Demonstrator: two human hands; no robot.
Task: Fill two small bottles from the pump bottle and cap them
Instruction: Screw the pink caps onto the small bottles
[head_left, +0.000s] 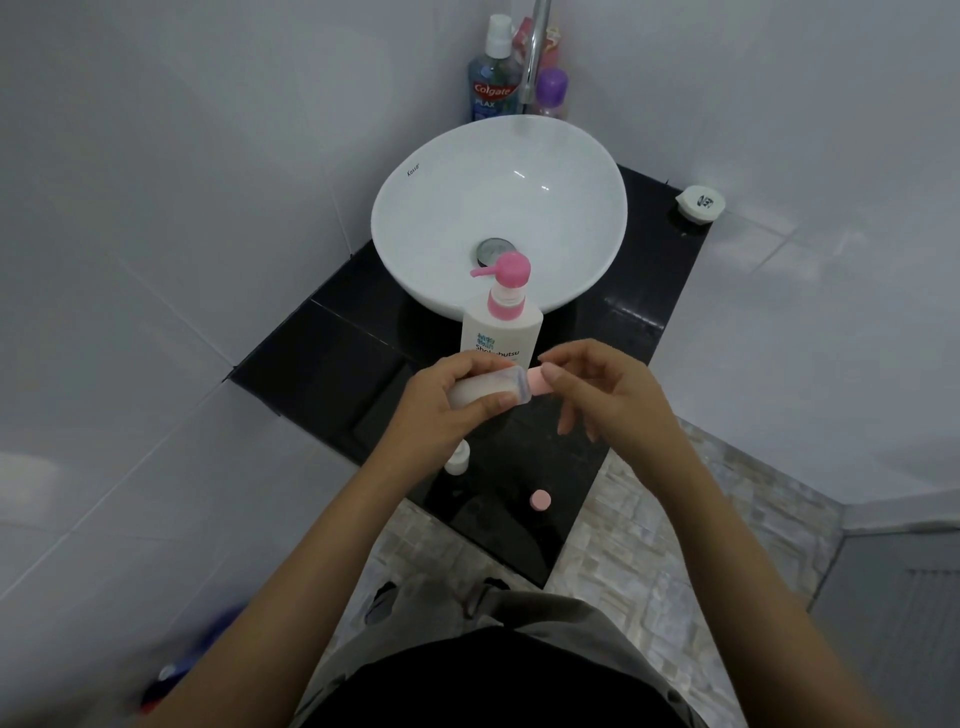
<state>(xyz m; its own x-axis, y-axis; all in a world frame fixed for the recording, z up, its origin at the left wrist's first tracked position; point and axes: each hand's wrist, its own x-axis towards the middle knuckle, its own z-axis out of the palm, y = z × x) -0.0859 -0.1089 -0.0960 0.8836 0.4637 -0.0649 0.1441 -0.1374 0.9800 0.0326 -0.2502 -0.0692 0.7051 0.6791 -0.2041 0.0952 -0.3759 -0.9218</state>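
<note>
With the left hand (447, 395) fingers wrapped round a small bottle (483, 388) lying sideways, apparently filled, and the right hand (597, 389) fingers pinching its pink cap (537, 382), a crooked thread could leak.

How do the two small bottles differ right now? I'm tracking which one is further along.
The held bottle lies sideways in the left hand; the second bottle stands upright on the black counter. The held bottle has a pink cap at its mouth, under the right hand's fingertips; the second bottle's neck is bare, and a loose pink cap lies apart from it. Both look small and whitish.
</note>
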